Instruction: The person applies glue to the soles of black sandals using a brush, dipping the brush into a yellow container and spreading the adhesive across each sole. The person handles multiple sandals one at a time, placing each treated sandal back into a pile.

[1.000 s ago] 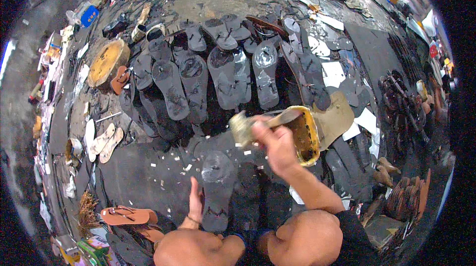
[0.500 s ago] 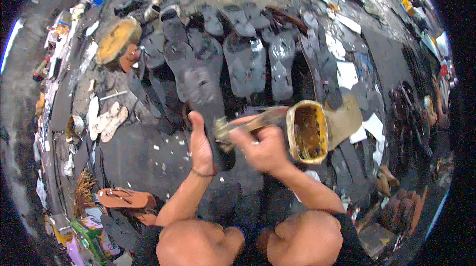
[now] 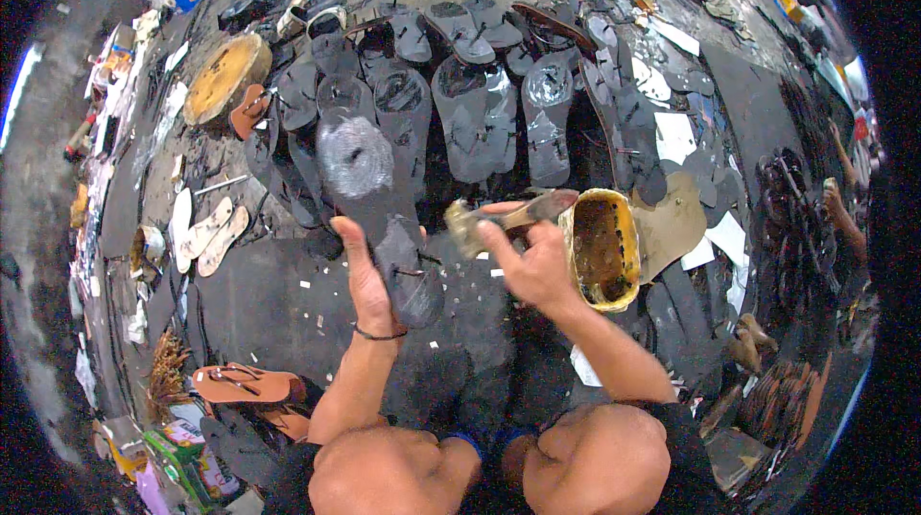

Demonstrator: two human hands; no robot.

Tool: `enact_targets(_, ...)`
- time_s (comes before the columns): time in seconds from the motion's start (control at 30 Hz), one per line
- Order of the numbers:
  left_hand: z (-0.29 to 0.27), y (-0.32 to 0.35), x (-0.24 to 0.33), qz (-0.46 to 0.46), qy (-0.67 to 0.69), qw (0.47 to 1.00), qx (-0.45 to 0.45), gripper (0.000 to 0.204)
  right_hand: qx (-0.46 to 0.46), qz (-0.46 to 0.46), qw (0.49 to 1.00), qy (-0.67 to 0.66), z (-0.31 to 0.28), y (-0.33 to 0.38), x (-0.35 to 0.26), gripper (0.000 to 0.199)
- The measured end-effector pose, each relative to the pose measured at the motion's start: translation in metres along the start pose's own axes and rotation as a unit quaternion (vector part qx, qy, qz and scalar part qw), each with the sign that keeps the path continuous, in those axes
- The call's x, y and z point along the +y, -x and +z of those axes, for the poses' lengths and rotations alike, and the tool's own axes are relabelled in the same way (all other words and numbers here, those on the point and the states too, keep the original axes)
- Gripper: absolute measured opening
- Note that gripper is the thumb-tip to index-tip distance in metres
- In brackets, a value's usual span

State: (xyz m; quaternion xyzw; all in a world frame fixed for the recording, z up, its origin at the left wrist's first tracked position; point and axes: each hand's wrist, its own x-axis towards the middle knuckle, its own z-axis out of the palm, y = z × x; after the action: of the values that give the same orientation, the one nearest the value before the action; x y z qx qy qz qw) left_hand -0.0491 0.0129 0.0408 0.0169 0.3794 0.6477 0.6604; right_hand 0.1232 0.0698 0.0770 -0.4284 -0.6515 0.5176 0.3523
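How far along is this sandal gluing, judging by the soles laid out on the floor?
Seemingly done: a row of black rubber sandal soles lies on the floor, several shining wet. In hand: the left hand holds up a long black sole, its upper end glossy, while the right hand holds a worn brush beside the yellow glue tin. Left: that sole's lower half looks dull.

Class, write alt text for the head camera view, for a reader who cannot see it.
A seated person's left hand holds up a black sandal sole while the right hand holds a brush beside a yellow glue-stained can. Rows of black sandals lie on the floor beyond.
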Motion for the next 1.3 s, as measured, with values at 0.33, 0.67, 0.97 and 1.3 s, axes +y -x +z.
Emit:
enact_targets(0.33,-0.001,-0.002,0.013,0.118,0.094,0.987,-0.049,0.077,-0.129,0.236,0.956,-0.117,-0.024,0.021,0.027,0.028)
enact_targets(0.67,-0.125,0.092,0.057,0.099,-0.909,0.404,-0.04,0.073,0.074,0.15,0.957,-0.237,-0.083,-0.04,0.062,0.074)
enact_targets(0.97,-0.308,0.216,0.116,-0.097,-0.987,0.105,0.068,0.056,0.15,0.186,0.965,-0.112,-0.156,-0.164,0.063,0.032)
enact_targets(1.3,-0.075,0.191,0.116,0.266,-0.838,0.472,0.062,0.058,0.135,0.066,0.934,0.324,-0.146,0.038,0.126,0.027)
